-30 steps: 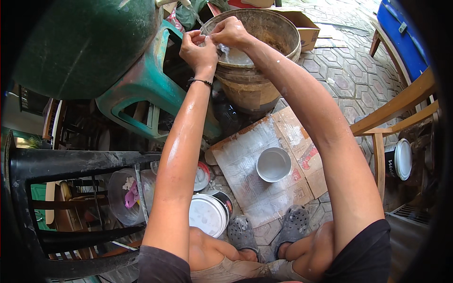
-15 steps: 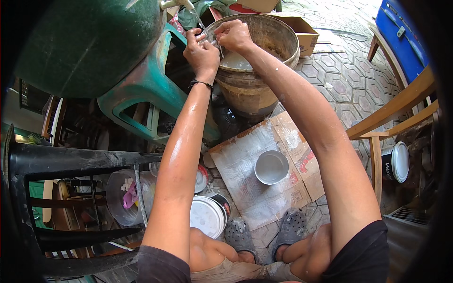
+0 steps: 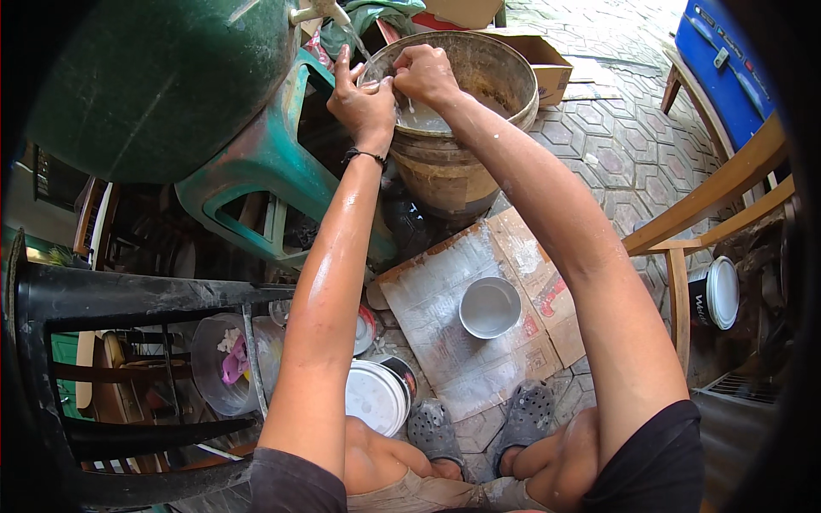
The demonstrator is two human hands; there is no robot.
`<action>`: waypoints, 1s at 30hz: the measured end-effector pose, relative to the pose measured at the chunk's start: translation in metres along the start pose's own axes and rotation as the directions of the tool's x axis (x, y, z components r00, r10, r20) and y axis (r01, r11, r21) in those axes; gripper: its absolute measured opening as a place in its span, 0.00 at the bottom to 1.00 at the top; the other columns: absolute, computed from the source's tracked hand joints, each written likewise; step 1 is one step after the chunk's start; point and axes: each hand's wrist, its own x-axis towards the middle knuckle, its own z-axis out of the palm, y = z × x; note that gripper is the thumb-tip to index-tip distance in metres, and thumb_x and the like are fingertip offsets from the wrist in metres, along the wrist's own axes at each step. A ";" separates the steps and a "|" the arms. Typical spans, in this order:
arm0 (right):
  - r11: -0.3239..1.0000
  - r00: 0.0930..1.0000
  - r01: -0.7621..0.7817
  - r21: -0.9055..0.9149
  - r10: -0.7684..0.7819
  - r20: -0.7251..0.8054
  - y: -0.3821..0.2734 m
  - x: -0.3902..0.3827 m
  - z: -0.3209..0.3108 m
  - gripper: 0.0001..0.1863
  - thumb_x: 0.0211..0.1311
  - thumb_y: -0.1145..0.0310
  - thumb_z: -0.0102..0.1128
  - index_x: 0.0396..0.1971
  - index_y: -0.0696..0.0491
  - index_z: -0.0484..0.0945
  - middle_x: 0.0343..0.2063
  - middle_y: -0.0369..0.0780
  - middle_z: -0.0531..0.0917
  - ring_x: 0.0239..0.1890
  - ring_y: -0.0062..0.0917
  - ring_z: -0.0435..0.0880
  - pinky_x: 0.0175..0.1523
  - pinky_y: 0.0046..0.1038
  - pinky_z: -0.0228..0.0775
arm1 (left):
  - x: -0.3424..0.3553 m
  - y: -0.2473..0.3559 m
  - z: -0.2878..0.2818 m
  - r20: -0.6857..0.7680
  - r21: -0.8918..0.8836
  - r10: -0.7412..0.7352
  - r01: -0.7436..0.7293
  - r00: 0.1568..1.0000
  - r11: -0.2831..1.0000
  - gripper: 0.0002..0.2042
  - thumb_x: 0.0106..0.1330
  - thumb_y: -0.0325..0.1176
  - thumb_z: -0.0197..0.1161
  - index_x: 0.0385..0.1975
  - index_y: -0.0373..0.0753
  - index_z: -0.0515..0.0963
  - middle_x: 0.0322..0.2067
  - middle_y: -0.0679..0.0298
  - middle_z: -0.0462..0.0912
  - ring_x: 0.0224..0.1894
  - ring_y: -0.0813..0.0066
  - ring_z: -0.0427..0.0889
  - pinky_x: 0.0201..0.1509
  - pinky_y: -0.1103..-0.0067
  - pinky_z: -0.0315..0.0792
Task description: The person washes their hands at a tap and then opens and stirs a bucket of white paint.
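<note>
Left hand (image 3: 363, 109) loosely open at bucket (image 3: 443, 167), fingers spread; right hand (image 3: 426, 77) curled beside it, grip unclear

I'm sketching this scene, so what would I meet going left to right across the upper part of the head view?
Green tank → left hand → right hand → open cardboard box → blue chest.
</note>
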 end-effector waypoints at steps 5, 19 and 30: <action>0.980 0.981 -0.195 -0.031 0.195 -0.024 -0.011 0.001 -0.011 0.14 0.44 0.61 0.70 0.33 0.49 0.90 0.42 0.54 0.86 0.49 0.45 0.85 0.58 0.37 0.77 | 0.006 -0.015 0.004 -0.047 0.005 0.101 -0.101 0.994 0.995 0.35 0.51 0.17 0.72 0.62 0.37 0.68 0.50 0.49 0.83 0.45 0.64 0.88 0.49 0.74 0.83; 0.997 0.996 -0.074 0.010 0.073 0.053 -0.004 0.004 -0.005 0.12 0.44 0.64 0.71 0.31 0.50 0.90 0.38 0.53 0.87 0.45 0.44 0.87 0.56 0.37 0.79 | 0.003 0.002 -0.001 0.053 0.060 -0.116 0.112 0.992 0.992 0.31 0.52 0.22 0.74 0.58 0.41 0.70 0.36 0.54 0.88 0.39 0.68 0.90 0.41 0.75 0.82; 0.998 0.994 -0.058 -0.025 0.060 0.086 0.000 0.004 -0.004 0.15 0.42 0.59 0.75 0.31 0.51 0.89 0.40 0.52 0.87 0.47 0.43 0.87 0.57 0.36 0.79 | 0.001 0.012 -0.001 0.029 0.104 -0.066 0.062 0.997 0.993 0.34 0.49 0.21 0.75 0.60 0.38 0.72 0.43 0.50 0.87 0.40 0.67 0.90 0.42 0.75 0.82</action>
